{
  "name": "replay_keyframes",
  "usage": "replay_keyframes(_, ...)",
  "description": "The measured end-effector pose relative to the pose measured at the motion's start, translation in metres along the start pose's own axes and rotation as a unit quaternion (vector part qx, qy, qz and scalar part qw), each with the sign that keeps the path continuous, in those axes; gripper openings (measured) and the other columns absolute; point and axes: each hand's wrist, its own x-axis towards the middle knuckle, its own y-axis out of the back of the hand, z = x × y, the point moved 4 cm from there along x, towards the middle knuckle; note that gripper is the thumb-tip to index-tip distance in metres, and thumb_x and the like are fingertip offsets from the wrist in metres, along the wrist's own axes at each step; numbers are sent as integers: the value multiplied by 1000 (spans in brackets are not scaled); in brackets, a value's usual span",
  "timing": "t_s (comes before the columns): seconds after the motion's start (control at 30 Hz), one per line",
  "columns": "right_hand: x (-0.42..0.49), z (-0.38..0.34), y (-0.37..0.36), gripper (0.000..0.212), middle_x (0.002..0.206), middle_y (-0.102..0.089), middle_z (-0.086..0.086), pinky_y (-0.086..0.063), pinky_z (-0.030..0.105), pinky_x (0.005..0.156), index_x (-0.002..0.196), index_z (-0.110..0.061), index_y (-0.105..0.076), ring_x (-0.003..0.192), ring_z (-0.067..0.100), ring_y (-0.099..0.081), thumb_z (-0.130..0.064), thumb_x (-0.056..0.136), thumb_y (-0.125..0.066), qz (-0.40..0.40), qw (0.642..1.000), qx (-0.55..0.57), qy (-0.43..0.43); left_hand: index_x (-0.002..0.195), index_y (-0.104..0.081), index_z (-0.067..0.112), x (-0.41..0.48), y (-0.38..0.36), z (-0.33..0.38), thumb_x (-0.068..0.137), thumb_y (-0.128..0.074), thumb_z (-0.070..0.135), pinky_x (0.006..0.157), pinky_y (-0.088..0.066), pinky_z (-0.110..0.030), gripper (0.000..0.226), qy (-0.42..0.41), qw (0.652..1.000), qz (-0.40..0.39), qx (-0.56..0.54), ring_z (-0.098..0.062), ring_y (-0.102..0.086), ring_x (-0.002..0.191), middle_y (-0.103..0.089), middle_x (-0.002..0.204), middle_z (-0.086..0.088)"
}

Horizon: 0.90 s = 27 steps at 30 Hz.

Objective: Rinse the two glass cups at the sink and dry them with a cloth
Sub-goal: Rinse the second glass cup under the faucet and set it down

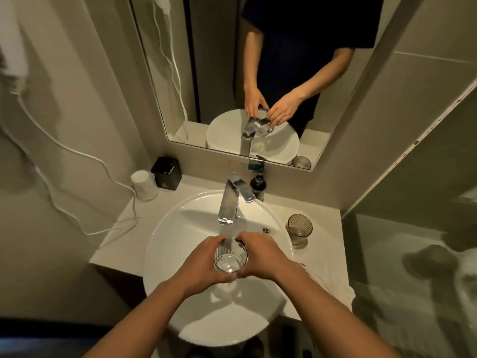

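1. Firstly, my left hand [204, 262] wraps its fingers [215, 240] around the left wall of the glass cup [230, 257], so the cup sits steady over the sink [165, 244].
2. Centrally, I keep the cup upright below the faucet [228, 202], mouth open to catch water; whether water runs I cannot tell.
3. Next, my right hand [260, 257] clasps the cup's right side, fingers curled over the rim, probably to rub it.
4. Lastly, the second glass cup [299, 228] stands on the table [322, 220] just right of the sink, out of my way and within reach.
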Motion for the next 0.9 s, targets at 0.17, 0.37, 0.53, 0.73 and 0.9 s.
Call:
replay_keyframes(0.17, 6, -2, -6, 76, 117, -68, -4, -51, 40, 91, 124, -24, -60, 107, 22, -63, -46, 58, -91, -3, 1000, 27, 1, 138, -52, 31, 5, 3, -14, 61, -96, 34, 87, -41, -10, 88, 26, 999, 10, -20, -5, -57, 109, -58, 126, 13)
replay_keyframes(0.37, 7, 16, 14, 75, 135, -64, 0, -47, 41, 104, 138, -20, -55, 124, 23, -60, -41, 74, -86, 78, 995, 48, -38, 144, -50, 21, 18, 3, -25, 62, -97, 30, 89, -40, -19, 94, 50, 998, 27, -35, -10, -55, 111, -55, 129, 8)
replay_keyframes(0.53, 9, 18, 73, 61, 132, -66, 10, -45, 44, 102, 136, -10, -57, 122, 32, -60, -20, 82, -82, 303, 953, -4, -7, 143, -51, 21, 30, 3, -37, 63, -98, 32, 91, -39, -22, 94, 75, 996, 33, -32, -11, -53, 110, -54, 128, 8)
replay_keyframes(0.73, 50, 3, 83, 36, 111, -68, 3, -54, 42, 79, 113, -14, -66, 100, 28, -63, -12, 80, -81, 243, 944, -183, 124, 139, -55, 20, 45, 4, -38, 59, -98, 35, 92, -46, -26, 92, 84, 994, 47, -44, -16, -60, 114, -60, 130, 3)
replay_keyframes(0.9, 59, 8, 85, 15, 98, -68, 1, -37, 34, 69, 104, -16, -65, 90, 27, -60, -11, 90, -69, 253, 921, -248, 161, 136, -57, 19, 51, 4, -38, 60, -98, 32, 92, -47, -27, 88, 93, 992, 62, -65, -16, -60, 112, -62, 127, 3)
